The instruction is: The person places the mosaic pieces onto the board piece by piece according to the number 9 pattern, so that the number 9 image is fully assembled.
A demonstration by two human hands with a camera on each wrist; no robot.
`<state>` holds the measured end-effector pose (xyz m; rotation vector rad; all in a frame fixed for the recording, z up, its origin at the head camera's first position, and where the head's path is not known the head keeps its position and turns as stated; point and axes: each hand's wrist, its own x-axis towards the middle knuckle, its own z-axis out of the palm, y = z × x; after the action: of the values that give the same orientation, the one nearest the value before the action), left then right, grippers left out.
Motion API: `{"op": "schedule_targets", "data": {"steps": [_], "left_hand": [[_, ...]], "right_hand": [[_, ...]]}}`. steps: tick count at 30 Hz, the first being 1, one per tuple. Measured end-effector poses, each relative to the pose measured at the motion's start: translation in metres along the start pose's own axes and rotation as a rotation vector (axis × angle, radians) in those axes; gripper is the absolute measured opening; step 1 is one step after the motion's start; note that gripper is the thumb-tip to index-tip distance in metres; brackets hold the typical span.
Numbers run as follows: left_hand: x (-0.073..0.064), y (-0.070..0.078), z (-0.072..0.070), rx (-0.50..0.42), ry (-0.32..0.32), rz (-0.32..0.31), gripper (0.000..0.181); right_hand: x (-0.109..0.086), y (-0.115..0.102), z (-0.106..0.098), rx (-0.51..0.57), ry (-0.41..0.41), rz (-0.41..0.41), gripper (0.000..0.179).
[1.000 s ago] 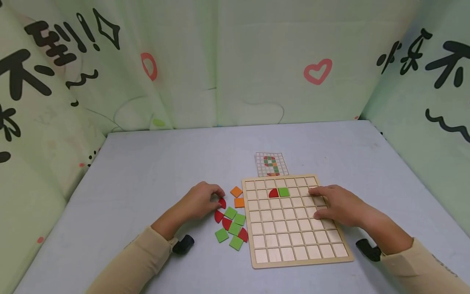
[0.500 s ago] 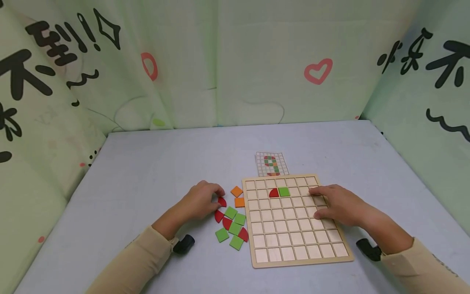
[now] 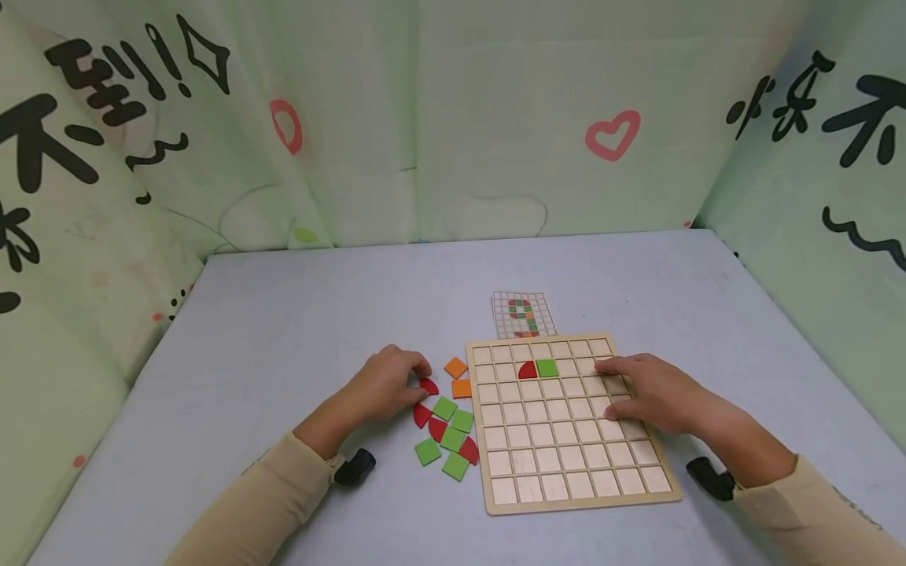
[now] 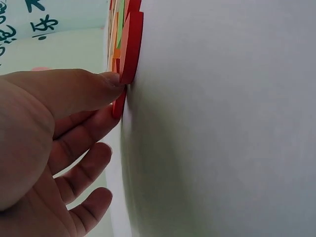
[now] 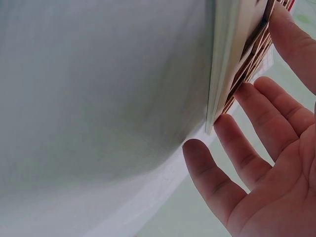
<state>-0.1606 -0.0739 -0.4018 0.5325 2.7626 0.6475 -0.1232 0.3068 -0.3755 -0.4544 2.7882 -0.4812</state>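
At the left of the board, my left hand pinches a red quarter-circle tile between thumb and forefinger. In the left wrist view the red tile shows at the fingertips, its upper part hidden by the thumb; the other fingers are loosely bent. Across the wooden grid board, my right hand rests on the right edge, fingers and thumb extended over the cells. The right wrist view shows fingertips along the board's side. A red quarter-circle and a green square sit side by side in the board's second row.
Between left hand and board lie several green square tiles, more red quarter-circles and two orange squares. A printed pattern card lies behind the board, its lower edge at the frame. Curtains surround the white table.
The red tile at my left fingertips has turned slightly and shifted a little away from me. My right hand and the board have stayed in place.
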Motion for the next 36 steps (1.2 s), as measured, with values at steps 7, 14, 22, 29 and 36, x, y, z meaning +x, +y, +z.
{"op": "schedule_targets", "data": {"steps": [7,14,22,29,36], "left_hand": [[0.002,0.0,0.001,0.001,-0.007,-0.004,0.024],[0.002,0.002,0.0,0.016,-0.016,-0.009,0.025],[0.002,0.005,-0.005,0.029,0.002,0.044,0.024],[0.005,0.013,-0.007,0.034,-0.002,0.077,0.025],[0.011,0.022,-0.009,0.044,-0.003,0.117,0.023]], "right_hand": [[0.0,0.001,0.0,-0.004,0.004,0.0,0.065],[0.0,0.0,0.0,0.0,0.008,-0.001,0.065],[0.0,0.0,0.0,0.0,0.003,0.0,0.065],[0.0,0.001,0.001,-0.002,0.002,-0.004,0.066],[0.0,0.002,0.002,0.001,0.0,-0.007,0.067]]}}
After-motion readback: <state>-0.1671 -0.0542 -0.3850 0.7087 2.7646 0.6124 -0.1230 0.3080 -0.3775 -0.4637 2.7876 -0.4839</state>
